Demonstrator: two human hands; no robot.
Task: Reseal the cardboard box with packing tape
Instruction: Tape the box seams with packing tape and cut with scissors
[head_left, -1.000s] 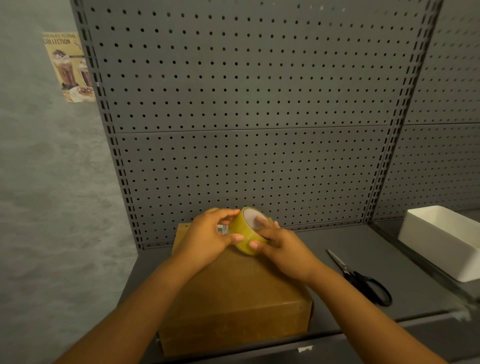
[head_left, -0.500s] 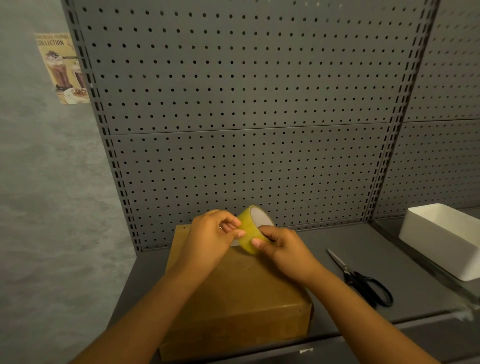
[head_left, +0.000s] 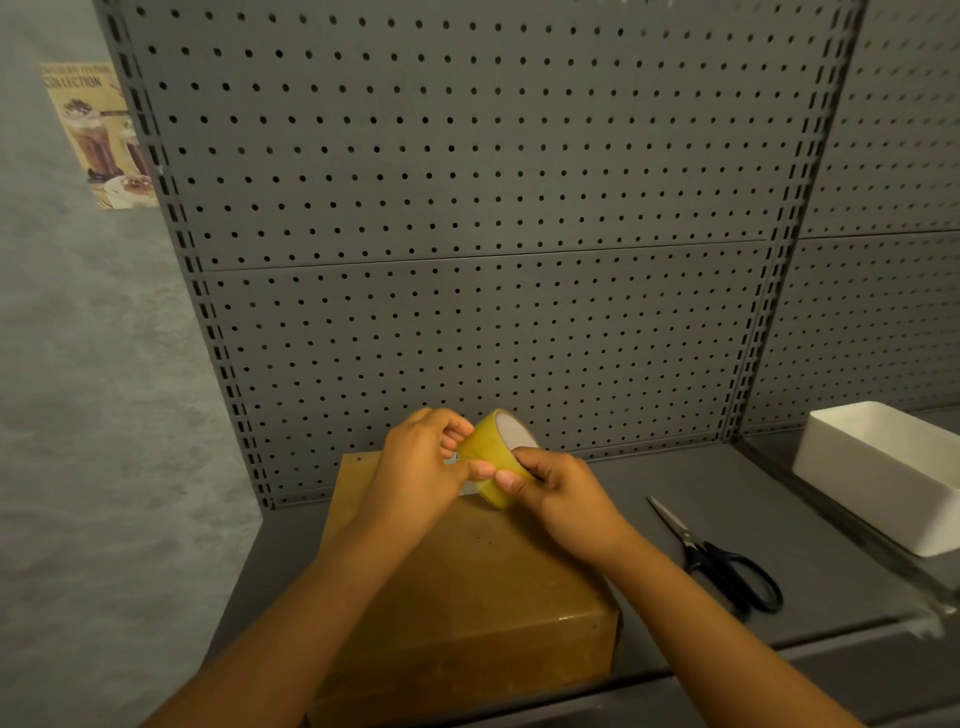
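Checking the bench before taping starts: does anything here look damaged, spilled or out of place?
Nothing stands out. The cardboard box lies flat and closed on the grey shelf, both hands grip the tape roll above it, and the scissors lie closed to its right, near a white bin.

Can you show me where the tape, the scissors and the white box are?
tape (head_left: 491, 457), head view, on its yellow outer band.
scissors (head_left: 758, 584), head view, on the black handle loop.
white box (head_left: 878, 483), head view, on its near side wall.

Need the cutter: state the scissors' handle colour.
Black handles on the scissors, head view.
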